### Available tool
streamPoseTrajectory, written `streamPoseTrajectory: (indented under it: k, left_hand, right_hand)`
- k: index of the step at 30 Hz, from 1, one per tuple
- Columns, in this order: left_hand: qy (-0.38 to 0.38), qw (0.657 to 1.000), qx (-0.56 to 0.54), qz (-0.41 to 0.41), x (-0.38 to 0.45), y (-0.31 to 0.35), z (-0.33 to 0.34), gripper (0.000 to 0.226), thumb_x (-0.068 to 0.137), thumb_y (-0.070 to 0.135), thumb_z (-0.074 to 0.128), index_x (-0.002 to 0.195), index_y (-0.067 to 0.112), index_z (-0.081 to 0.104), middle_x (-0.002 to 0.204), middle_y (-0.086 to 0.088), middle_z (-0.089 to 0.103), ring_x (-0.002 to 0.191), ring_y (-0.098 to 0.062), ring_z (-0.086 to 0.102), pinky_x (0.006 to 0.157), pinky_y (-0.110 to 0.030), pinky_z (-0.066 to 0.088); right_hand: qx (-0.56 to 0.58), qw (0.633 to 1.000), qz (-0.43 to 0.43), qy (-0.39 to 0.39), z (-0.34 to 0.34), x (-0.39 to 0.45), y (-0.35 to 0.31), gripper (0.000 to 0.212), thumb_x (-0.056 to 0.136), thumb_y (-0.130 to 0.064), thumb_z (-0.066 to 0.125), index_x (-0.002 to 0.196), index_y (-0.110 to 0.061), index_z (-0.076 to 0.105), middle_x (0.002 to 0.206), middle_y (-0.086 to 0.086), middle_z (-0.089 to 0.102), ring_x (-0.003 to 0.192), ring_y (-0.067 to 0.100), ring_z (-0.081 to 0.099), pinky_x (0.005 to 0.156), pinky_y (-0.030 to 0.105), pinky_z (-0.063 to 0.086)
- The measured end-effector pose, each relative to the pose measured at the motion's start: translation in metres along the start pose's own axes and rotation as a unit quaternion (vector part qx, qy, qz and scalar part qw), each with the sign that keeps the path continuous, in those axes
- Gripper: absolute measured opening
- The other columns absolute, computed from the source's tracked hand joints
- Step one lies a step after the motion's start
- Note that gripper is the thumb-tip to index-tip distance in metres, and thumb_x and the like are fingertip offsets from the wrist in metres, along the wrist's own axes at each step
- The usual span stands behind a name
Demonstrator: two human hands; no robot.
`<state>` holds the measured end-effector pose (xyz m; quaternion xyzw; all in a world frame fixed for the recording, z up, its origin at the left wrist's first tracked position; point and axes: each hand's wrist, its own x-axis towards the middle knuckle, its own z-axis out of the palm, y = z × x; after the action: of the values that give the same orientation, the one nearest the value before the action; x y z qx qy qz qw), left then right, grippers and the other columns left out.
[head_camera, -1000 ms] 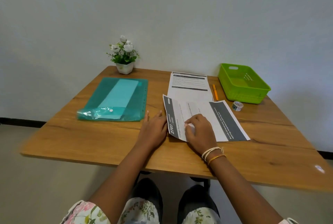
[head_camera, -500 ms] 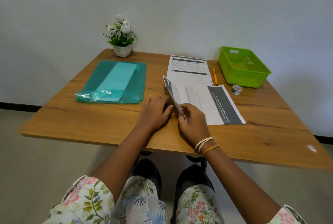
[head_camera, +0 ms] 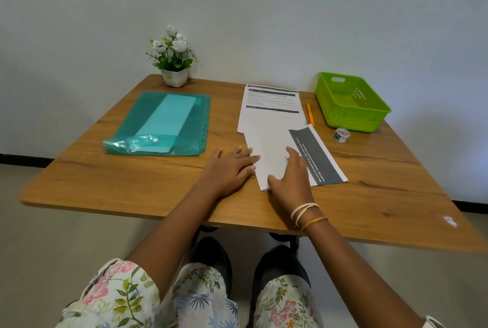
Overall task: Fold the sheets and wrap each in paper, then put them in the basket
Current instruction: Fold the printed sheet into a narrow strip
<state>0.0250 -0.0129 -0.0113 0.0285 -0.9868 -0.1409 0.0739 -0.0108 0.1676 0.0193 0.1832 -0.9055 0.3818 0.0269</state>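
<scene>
Head view: two hands [head_camera: 260, 169] on one sheet [head_camera: 274, 150]

My wooden table [head_camera: 148, 190] holds a green folder [head_camera: 161, 124] on the left and a little flower pot [head_camera: 174, 77] at the back. Papers [head_camera: 272, 108] lie in the middle with a folded sheet [head_camera: 274, 150] under both my hands. On the right sit a green basket [head_camera: 351, 116], an orange pen [head_camera: 309, 114] and a tape roll [head_camera: 341, 135].

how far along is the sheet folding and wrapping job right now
Early. Done: nothing finished; the green basket holds nothing visible. In hand: one sheet has a flap folded over, with the left hand and right hand pressing flat on it. Left: finish folding, fold the stack of sheets behind, wrap each in paper, then basket them.
</scene>
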Motion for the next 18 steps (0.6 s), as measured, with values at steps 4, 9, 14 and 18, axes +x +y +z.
streamPoseTrajectory:
  k: [4, 9, 14, 18]
  left_hand:
    - [0.006, 1.0, 0.006, 0.004, 0.0, 0.0, 0.0, 0.047, 0.099, 0.053, 0.028, 0.146, 0.044, 0.031, 0.157, 0.014, 0.026, 0.147, -0.009, 0.016, 0.117, -0.052, 0.008]
    - [0.012, 1.0, 0.001, -0.006, -0.001, 0.001, 0.001, 0.046, 0.1, 0.048, 0.029, 0.146, 0.043, 0.032, 0.157, 0.013, 0.026, 0.147, -0.008, 0.017, 0.117, -0.051, 0.008]
    - [0.006, 1.0, 0.006, -0.011, 0.0, 0.002, 0.0, 0.047, 0.1, 0.046, 0.03, 0.147, 0.043, 0.031, 0.158, 0.012, 0.025, 0.147, -0.008, 0.015, 0.118, -0.05, 0.008]
    - [0.014, 1.0, 0.003, -0.015, -0.001, 0.003, -0.001, 0.047, 0.1, 0.047, 0.031, 0.147, 0.041, 0.032, 0.158, 0.011, 0.025, 0.147, -0.007, 0.016, 0.118, -0.048, 0.008]
  right_hand:
    - [-0.195, 0.978, -0.077, 0.002, -0.002, 0.0, 0.008, 0.048, 0.095, -0.039, 0.048, 0.136, -0.014, 0.049, 0.144, 0.009, 0.041, 0.134, 0.025, 0.035, 0.111, 0.039, 0.03]
    - [-0.232, 0.966, -0.103, -0.055, 0.006, -0.011, 0.015, 0.054, 0.101, -0.04, 0.031, 0.145, -0.009, 0.034, 0.152, 0.007, 0.035, 0.141, 0.021, 0.029, 0.117, 0.037, 0.023]
    - [-0.246, 0.963, -0.082, -0.079, 0.007, -0.011, 0.005, 0.075, 0.095, -0.058, 0.028, 0.148, -0.005, 0.026, 0.156, 0.011, 0.026, 0.145, 0.025, 0.019, 0.12, 0.041, 0.016]
    - [-0.209, 0.968, -0.101, -0.098, 0.01, -0.013, -0.002, 0.071, 0.094, -0.054, 0.04, 0.146, -0.006, 0.031, 0.154, 0.011, 0.029, 0.143, 0.024, 0.025, 0.117, 0.036, 0.022]
